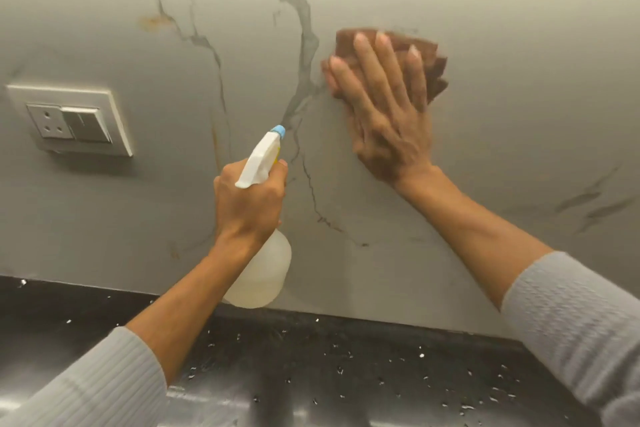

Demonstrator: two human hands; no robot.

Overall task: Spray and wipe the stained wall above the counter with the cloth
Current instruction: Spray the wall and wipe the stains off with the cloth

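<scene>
The wall (485, 45) is pale grey marble with dark veins. An orange-brown stain (152, 22) marks it at the upper left, and a thin rusty streak (215, 146) runs down near the middle. My right hand (388, 114) lies flat with spread fingers, pressing a brown cloth (434, 61) against the wall; the hand and cloth are blurred. My left hand (247, 204) grips a clear spray bottle (259, 274) by its white trigger head, whose blue nozzle (278, 131) points at the wall.
A white socket and switch plate (69, 118) is mounted on the wall at the left. Below runs a black counter (346, 364) speckled with white droplets. Grey sleeves cover both forearms at the bottom corners.
</scene>
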